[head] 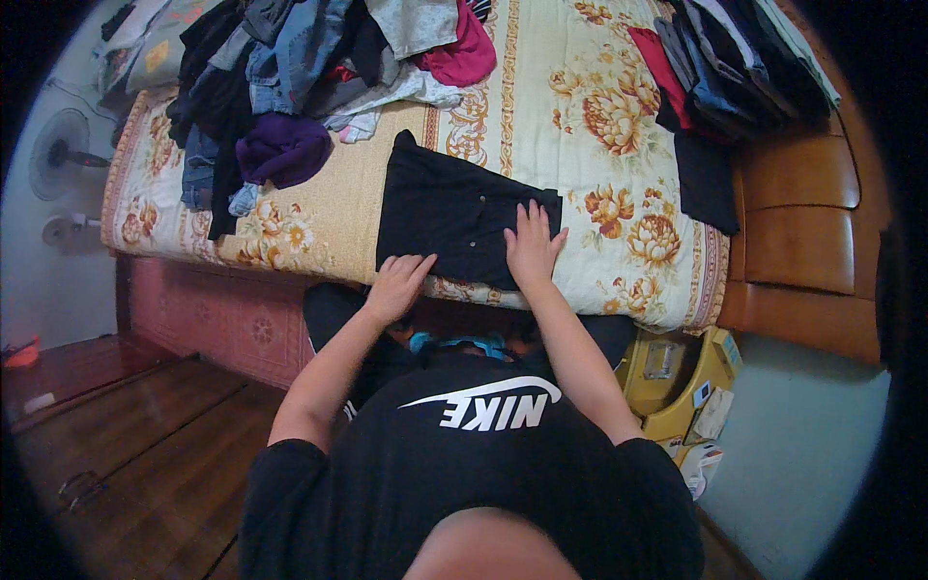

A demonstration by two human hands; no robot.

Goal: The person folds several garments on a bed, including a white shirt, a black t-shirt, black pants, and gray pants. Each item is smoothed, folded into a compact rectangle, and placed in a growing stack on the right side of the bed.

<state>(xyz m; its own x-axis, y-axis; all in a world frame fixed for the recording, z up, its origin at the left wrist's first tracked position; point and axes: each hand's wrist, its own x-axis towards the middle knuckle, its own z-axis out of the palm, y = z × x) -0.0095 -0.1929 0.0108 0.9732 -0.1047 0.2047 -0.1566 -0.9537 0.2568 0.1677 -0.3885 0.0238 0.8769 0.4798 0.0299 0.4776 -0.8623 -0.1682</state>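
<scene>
A black garment [442, 217], apparently shorts or a skirt, lies flat near the front edge of the bed, its waistband towards the right. Two small metal studs or buttons show on its face. My right hand [533, 246] rests palm down on the waistband end, fingers apart, pressing on the cloth without gripping it. At the near left corner of the garment, my left hand [397, 286] touches the edge with its fingertips; whether it pinches the fabric is hidden.
A loose heap of clothes [290, 65], with a purple piece [284, 151] in front, covers the bed's far left. Folded garments [725, 72] stand in a row at the far right by the brown headboard [797, 174]. A yellow bin [652, 377] stands below the bed's right corner. Fans [61, 156] are at left.
</scene>
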